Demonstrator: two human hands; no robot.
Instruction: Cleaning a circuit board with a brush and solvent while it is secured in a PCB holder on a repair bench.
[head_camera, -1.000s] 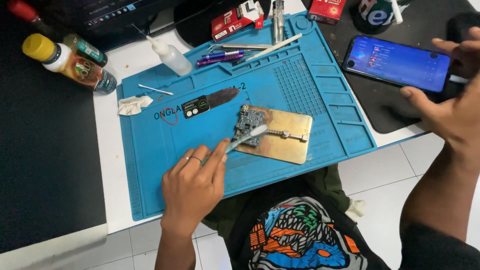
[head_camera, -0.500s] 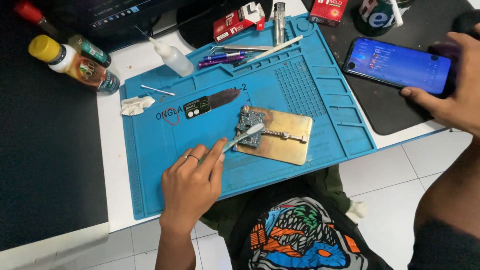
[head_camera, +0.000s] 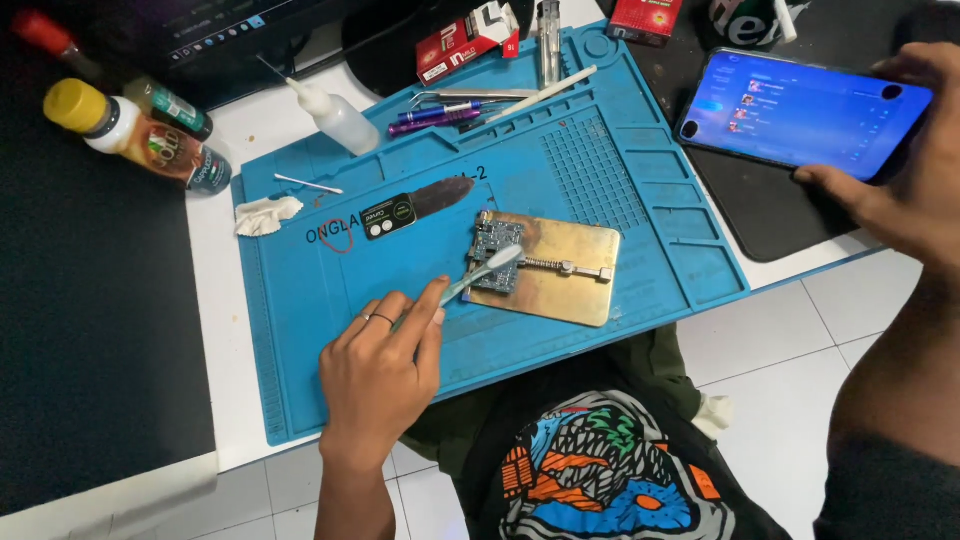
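Blue silicone covers most of the bench: a ridged work mat (head_camera: 300, 300) lies on a white tabletop (head_camera: 215, 300), with black pads to the left and at the upper right, and pale floor tiles showing below the table edge. In the head view, the left hand (head_camera: 380, 375) rests on the mat, its fingers closed around a small brush (head_camera: 470, 280) whose bristled head touches a circuit board (head_camera: 495, 255). That board sits clamped on a brass-coloured holder plate (head_camera: 570, 270) near the mat's centre. The right hand (head_camera: 900, 170) grips the edge of a lit smartphone (head_camera: 800, 110) over the black pad, well apart from the board. Along the mat's far edge lie tweezers and pens (head_camera: 450, 108); a clear squeeze bottle (head_camera: 335, 115) and a yellow-capped bottle (head_camera: 130, 135) stand to the left.
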